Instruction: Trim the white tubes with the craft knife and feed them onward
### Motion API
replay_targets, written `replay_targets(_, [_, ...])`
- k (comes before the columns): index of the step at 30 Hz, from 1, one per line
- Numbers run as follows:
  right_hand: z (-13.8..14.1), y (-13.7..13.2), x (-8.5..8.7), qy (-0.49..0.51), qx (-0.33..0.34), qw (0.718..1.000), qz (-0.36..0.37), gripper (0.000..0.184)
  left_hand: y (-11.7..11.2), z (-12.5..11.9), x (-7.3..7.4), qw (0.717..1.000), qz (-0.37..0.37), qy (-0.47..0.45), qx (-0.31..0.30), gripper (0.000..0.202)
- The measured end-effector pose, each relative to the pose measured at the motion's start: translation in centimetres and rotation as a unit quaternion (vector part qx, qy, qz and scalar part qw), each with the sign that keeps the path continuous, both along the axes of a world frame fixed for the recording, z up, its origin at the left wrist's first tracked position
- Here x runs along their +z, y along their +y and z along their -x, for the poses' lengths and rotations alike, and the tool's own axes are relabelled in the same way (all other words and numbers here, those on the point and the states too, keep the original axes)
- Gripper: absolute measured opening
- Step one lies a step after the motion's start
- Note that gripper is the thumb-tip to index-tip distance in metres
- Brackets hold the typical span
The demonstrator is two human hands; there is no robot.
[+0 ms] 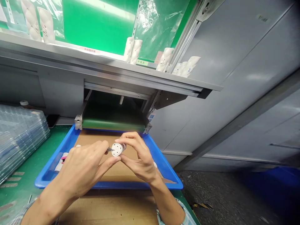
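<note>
My right hand (138,156) is closed around a small white cylinder (116,150), its thumb below and fingers above. The cylinder's round end, which has several small dark holes, faces left and toward me. My left hand (86,161) is closed on a thin pointed metal tool (109,150), mostly hidden by the fingers. The tool's tip is at the cylinder's end face, and the left thumb reaches its lower rim. Both hands are above a blue tray (161,162) lined with brown cardboard (110,170). A white piece with a pink part (61,162) lies at the tray's left side.
A green conveyor belt (112,120) ends at the tray's far edge. Clear plastic trays (21,137) are stacked on the left of the green table (57,137). White twisted cylinders (135,51) stand on a metal shelf (105,59) above. A grey wall panel (222,93) is on the right.
</note>
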State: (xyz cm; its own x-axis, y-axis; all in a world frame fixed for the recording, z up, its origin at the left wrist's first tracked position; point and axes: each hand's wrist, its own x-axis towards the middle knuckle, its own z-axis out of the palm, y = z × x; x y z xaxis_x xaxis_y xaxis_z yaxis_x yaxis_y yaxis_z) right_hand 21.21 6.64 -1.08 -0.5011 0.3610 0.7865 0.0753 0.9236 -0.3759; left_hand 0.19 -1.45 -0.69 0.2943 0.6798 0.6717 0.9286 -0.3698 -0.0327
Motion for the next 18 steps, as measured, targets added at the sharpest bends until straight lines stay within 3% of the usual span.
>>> replay_targets(18, [1.3, -1.0, -1.1, 0.07, -0.115, 0.986, -0.103, 0.036, -0.2, -0.5, -0.1, 0.999, 0.013, -0.033, -0.038, 0.043])
